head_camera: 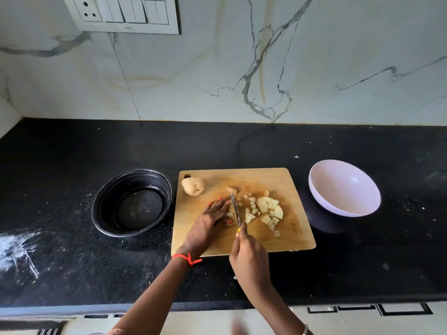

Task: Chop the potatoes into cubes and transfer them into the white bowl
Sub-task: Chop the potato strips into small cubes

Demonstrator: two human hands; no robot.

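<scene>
A wooden cutting board lies on the black counter. A whole potato sits at its far left corner. Several pale potato cubes are piled right of the board's centre. My left hand presses flat on potato strips, fingers straight. My right hand grips a knife by its yellow handle; the blade runs along the left hand's fingertips, down on the strips. A small potato end piece lies beyond the blade tip. The white bowl stands empty to the right of the board.
A black round pan, empty, sits left of the board. White powder marks smear the counter's left side. A marble wall with a switch panel rises behind. The counter's front edge runs below my arms.
</scene>
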